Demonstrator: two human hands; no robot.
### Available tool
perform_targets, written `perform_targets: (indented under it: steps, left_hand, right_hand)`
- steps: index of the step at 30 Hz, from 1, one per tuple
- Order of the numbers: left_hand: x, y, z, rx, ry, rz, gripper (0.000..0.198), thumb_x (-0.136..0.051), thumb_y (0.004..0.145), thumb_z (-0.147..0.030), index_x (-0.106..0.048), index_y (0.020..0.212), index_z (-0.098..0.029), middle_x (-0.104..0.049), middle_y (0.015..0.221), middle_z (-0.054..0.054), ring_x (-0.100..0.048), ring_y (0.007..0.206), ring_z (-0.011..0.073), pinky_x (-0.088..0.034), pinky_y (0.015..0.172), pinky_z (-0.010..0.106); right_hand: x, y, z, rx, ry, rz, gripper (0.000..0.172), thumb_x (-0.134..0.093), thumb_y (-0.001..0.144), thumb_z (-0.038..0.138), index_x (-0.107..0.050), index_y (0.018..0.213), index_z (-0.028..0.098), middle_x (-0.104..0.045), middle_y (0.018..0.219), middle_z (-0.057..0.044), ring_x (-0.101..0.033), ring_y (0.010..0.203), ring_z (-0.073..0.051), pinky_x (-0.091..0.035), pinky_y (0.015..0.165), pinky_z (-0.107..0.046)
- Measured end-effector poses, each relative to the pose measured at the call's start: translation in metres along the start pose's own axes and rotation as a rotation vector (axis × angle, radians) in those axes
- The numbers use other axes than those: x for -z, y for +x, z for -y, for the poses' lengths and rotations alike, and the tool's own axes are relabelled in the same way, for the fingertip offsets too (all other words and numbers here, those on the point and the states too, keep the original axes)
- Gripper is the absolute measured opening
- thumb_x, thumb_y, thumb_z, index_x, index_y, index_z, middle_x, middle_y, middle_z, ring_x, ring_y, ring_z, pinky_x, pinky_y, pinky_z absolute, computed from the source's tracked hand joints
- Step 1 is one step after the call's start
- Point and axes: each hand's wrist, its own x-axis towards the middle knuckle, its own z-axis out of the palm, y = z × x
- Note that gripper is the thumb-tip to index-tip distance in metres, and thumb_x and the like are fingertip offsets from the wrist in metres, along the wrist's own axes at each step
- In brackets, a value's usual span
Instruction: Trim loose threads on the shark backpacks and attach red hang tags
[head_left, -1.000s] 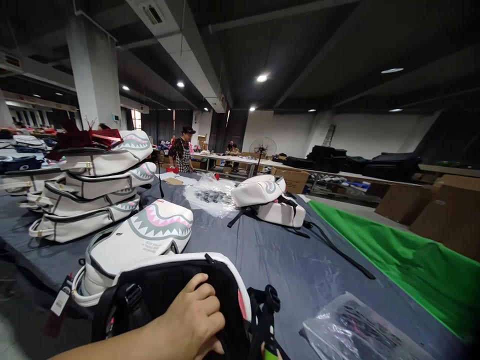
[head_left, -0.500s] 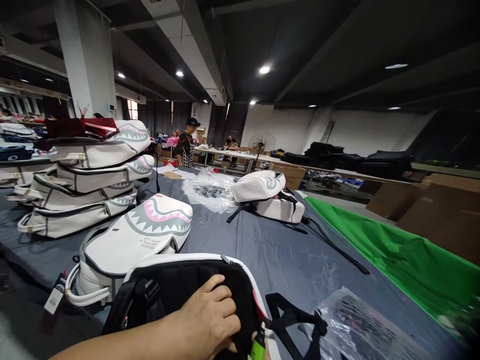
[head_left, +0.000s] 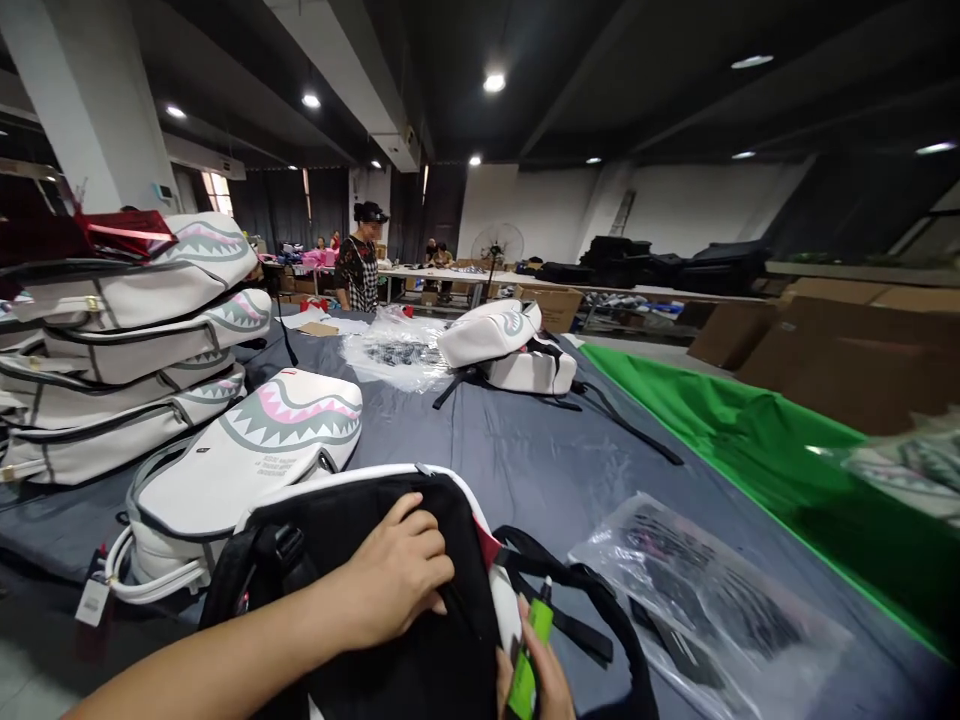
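Note:
A white-edged backpack [head_left: 375, 500] lies in front of me with its black padded back and straps facing up. My left hand [head_left: 401, 570] rests on this black panel, fingers bent and closed against the fabric. At the backpack's right side, my right hand [head_left: 544, 665] is closed around a bright green tube [head_left: 531, 650] with a narrow, pale-tipped nozzle pointing up. A bit of red lining shows near the bag's right edge. Another white backpack [head_left: 281, 430] with a shark-mouth print lies face up just beyond, to the left.
Several white backpacks [head_left: 150, 330] are stacked at the left, with shiny red material [head_left: 127, 235] on top. Two more bags [head_left: 499, 340] lie farther back near clear plastic [head_left: 397, 355]. A plastic-wrapped item [head_left: 697, 590] is at right. Green cloth [head_left: 720, 430] borders the table. A person [head_left: 360, 265] stands beyond.
The view has shifted, so things sit further left and higher. My right hand and the green tube have come more into view beside the backpack. My left hand stays on the black panel.

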Motion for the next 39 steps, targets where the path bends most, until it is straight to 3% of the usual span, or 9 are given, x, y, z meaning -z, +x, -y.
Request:
perform_targets:
  steps: [4,7,10,14,19,22,26,32,39]
  left_hand:
    - [-0.018,0.016,-0.017,-0.006,0.097,0.117,0.027,-0.073,0.078,-0.042,-0.06,0.086,-0.02,-0.063,0.086,0.002,-0.053,0.101,0.025,-0.019,0.115,0.058]
    - [-0.035,0.024,-0.027,-0.051,0.133,0.159,0.033,-0.074,0.076,-0.047,-0.062,0.086,-0.018,-0.065,0.086,0.005,-0.053,0.105,0.028,-0.022,0.114,0.06]
    - [-0.043,0.028,-0.018,-0.068,-0.01,0.218,0.034,-0.074,0.076,-0.049,-0.065,0.088,-0.019,-0.067,0.089,0.005,-0.053,0.107,0.0275,-0.027,0.112,0.057]
    - [-0.047,0.036,0.009,-0.041,-0.243,0.307,0.029,-0.08,0.073,-0.04,-0.067,0.091,-0.022,-0.067,0.093,0.001,-0.052,0.11,0.0248,-0.019,0.116,0.06]
    - [-0.054,0.035,0.003,-0.024,-0.163,0.29,0.026,-0.08,0.072,-0.034,-0.068,0.09,-0.021,-0.064,0.095,0.003,-0.053,0.108,0.0247,-0.019,0.117,0.061]
    - [-0.059,0.027,-0.01,0.014,-0.101,0.21,0.023,-0.079,0.074,-0.028,-0.067,0.091,-0.019,-0.065,0.098,0.005,-0.051,0.117,0.0276,-0.019,0.118,0.061]
    - [-0.069,0.019,-0.013,0.033,-0.163,0.12,0.018,-0.073,0.08,-0.031,-0.065,0.089,-0.018,-0.065,0.098,0.004,-0.052,0.116,0.0265,-0.02,0.118,0.06]
    - [-0.075,0.011,-0.018,0.032,-0.179,0.035,0.009,-0.068,0.082,-0.024,-0.061,0.087,-0.019,-0.065,0.1,0.003,-0.053,0.117,0.0248,-0.022,0.118,0.06]
    - [-0.086,0.007,-0.03,0.134,-0.128,0.012,0.012,-0.066,0.083,-0.018,-0.058,0.092,-0.015,-0.044,0.147,0.016,-0.022,0.148,0.0359,-0.026,0.116,0.064]
  right_hand:
    - [0.006,0.015,0.019,0.012,-0.002,0.041,0.046,-0.055,0.095,0.025,-0.046,0.139,0.019,-0.062,0.13,-0.017,-0.06,0.121,-0.029,-0.057,0.09,-0.042]
    - [0.009,0.022,0.022,-0.048,0.013,0.061,0.041,-0.054,0.095,0.024,-0.049,0.135,0.018,-0.064,0.127,-0.016,-0.061,0.119,-0.028,-0.057,0.091,-0.042]
    - [0.018,0.024,0.025,-0.139,0.088,0.105,0.038,-0.054,0.095,0.024,-0.051,0.132,0.019,-0.066,0.124,-0.015,-0.065,0.114,-0.025,-0.058,0.089,-0.039]
    - [0.033,0.02,0.036,-0.286,0.249,0.073,0.027,-0.058,0.092,0.022,-0.057,0.119,0.023,-0.072,0.108,-0.008,-0.068,0.105,-0.023,-0.055,0.094,-0.041]
    - [0.043,0.019,0.044,-0.698,0.499,0.038,0.021,-0.06,0.092,0.034,-0.059,0.109,0.02,-0.072,0.081,-0.003,-0.068,0.061,-0.016,-0.056,0.063,-0.03]
    - [0.041,0.027,0.043,-0.804,0.561,0.037,0.026,-0.057,0.093,0.042,-0.059,0.105,0.018,-0.068,0.068,-0.001,-0.064,0.057,-0.016,-0.053,0.06,-0.029]
    - [0.029,0.044,0.042,-0.761,0.46,0.126,0.028,-0.058,0.091,0.045,-0.059,0.096,0.018,-0.062,0.06,0.002,-0.059,0.049,-0.014,-0.048,0.051,-0.026]
    - [0.021,0.05,0.038,-0.445,0.118,0.259,0.026,-0.058,0.091,0.044,-0.062,0.089,0.018,-0.07,0.07,-0.004,-0.066,0.06,-0.019,-0.05,0.058,-0.028]
    - [0.019,0.046,0.028,-0.421,0.129,0.224,0.031,-0.054,0.092,0.047,-0.064,0.087,0.018,-0.07,0.072,-0.004,-0.066,0.057,-0.018,-0.05,0.055,-0.028]
